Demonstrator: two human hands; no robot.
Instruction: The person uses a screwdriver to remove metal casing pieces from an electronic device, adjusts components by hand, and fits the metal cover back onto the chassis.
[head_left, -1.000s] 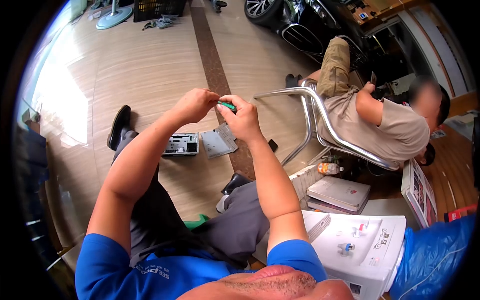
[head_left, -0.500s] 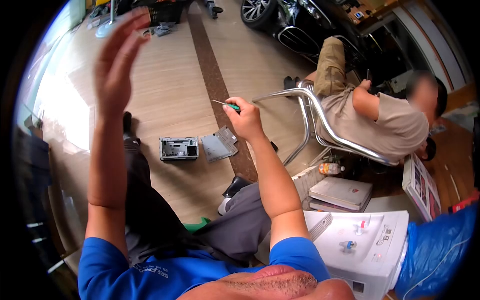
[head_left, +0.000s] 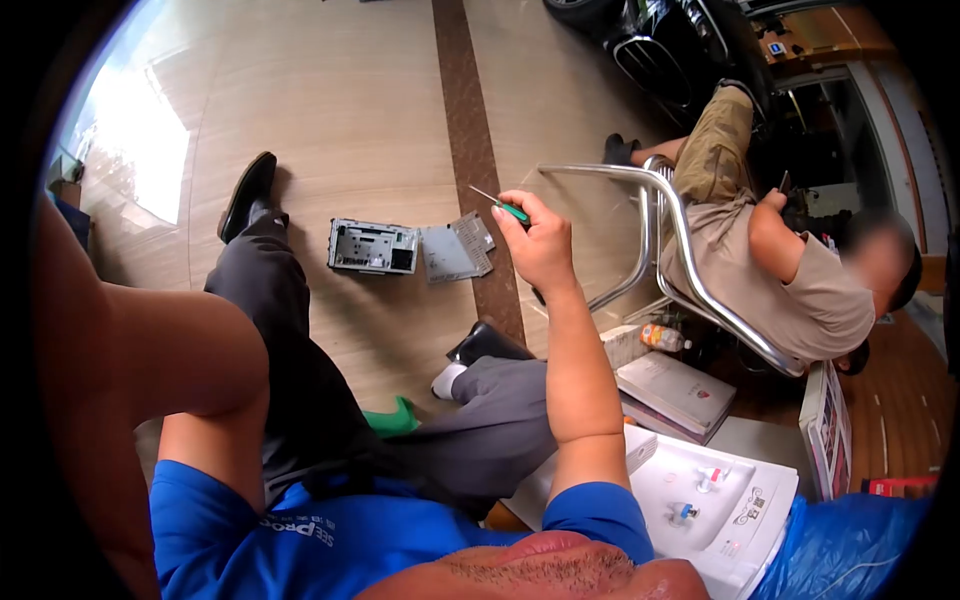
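Note:
Held in my right hand [head_left: 540, 240] is a small screwdriver [head_left: 514, 213] with a green handle, its thin metal shaft pointing up and left. My left arm [head_left: 190, 345] is bent sharply at the elbow and comes up very close to the camera at the left edge; the fingers of that hand cannot be made out. On the floor beyond my legs lies an opened metal device casing [head_left: 373, 247], its inside showing. Beside it, to the right, rests a flat grey metal plate [head_left: 455, 250] with a perforated part. Neither hand touches these two.
A person [head_left: 790, 260] sits on a metal-framed chair [head_left: 690, 270] at the right, holding a phone. Nearer are books [head_left: 675, 390], a bottle [head_left: 665, 338], a white water dispenser [head_left: 720, 510] and a blue plastic bag [head_left: 840, 550]. A green object [head_left: 390, 417] is between my legs.
My left hand has left the screwdriver area, risen at the left, and the arm has folded back close to the camera. My right hand keeps the screwdriver. The view has shifted.

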